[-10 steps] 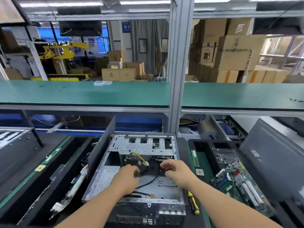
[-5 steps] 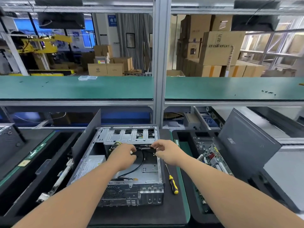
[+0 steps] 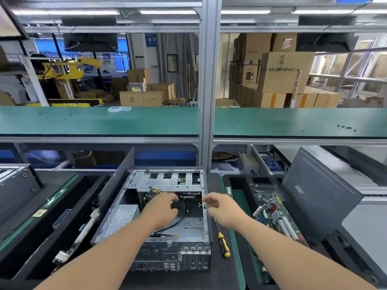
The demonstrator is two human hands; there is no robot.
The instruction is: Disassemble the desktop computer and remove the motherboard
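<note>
Since a moment ago our right hand (image 3: 219, 208) has left the cables and hovers with fingers loosely apart over the right wall of the open computer case (image 3: 167, 208) mid-desk. Our left hand (image 3: 162, 208) grips a black cable (image 3: 180, 218) inside; a motherboard (image 3: 276, 216) lies in the right tray.

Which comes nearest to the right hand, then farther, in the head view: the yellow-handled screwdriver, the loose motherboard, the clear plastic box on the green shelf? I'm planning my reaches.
From the right hand:
1. Yellow-handled screwdriver, just below it beside the case.
2. Loose motherboard, to its right in the tray.
3. Clear plastic box, far up-left on the shelf.
</note>
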